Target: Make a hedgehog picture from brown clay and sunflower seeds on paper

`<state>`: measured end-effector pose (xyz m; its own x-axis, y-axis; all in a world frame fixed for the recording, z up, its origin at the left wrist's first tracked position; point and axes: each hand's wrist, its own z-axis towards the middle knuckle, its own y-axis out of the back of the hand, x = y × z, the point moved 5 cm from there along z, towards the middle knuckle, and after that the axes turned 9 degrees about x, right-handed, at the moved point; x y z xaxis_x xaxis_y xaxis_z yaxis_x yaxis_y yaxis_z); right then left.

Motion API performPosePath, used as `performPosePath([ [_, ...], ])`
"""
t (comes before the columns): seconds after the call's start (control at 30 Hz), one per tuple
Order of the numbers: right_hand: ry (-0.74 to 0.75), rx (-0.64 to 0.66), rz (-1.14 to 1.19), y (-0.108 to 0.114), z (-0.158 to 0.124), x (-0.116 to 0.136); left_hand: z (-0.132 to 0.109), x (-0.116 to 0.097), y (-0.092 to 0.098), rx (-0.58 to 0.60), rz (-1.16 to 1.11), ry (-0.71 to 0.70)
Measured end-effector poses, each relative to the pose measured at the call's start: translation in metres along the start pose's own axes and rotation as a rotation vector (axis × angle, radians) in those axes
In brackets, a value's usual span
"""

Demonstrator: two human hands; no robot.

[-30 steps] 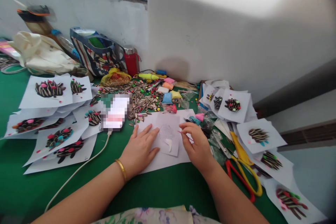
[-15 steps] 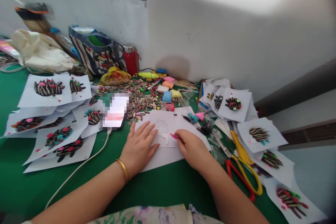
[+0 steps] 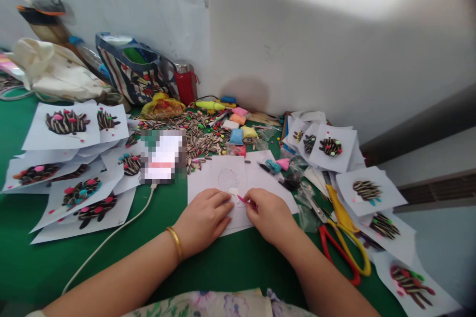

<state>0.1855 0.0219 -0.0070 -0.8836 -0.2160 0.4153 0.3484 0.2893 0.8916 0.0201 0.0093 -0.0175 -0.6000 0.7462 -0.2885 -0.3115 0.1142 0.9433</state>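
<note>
A small white sheet with a dotted oval drawing lies over larger white paper. A small white patch, perhaps clay, sits at the lower edge of the drawing. My left hand, with a gold bangle at the wrist, rests on the sheet's lower left, fingers lying close together and slightly bent. Between thumb and fingers, my right hand pinches a slim pink tool. The tool's tip points left, close to the white patch; its other end is hidden in the hand.
Sunflower seeds and coloured clay packets lie behind the paper. A charging phone is at left. Scissors with red handles and a yellow cutter lie at right. Seed-covered pictures are stacked on both sides.
My left hand has drawn back toward me, its fingers closing together and uncovering more of the drawing. My right hand has shifted slightly, bringing the pink tool lower and left.
</note>
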Motion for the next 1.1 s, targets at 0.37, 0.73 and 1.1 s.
performPosePath([
  [0.37,0.032,0.002,-0.068,-0.009,0.004,0.003,0.002,0.001,0.000,0.011,-0.008,0.005],
  [0.73,0.022,-0.005,-0.201,-0.018,0.007,0.007,0.000,0.000,0.000,0.005,-0.010,0.010],
  [1.1,0.008,0.050,-0.203,-0.015,0.007,0.008,0.002,0.000,0.001,-0.023,-0.024,0.015],
])
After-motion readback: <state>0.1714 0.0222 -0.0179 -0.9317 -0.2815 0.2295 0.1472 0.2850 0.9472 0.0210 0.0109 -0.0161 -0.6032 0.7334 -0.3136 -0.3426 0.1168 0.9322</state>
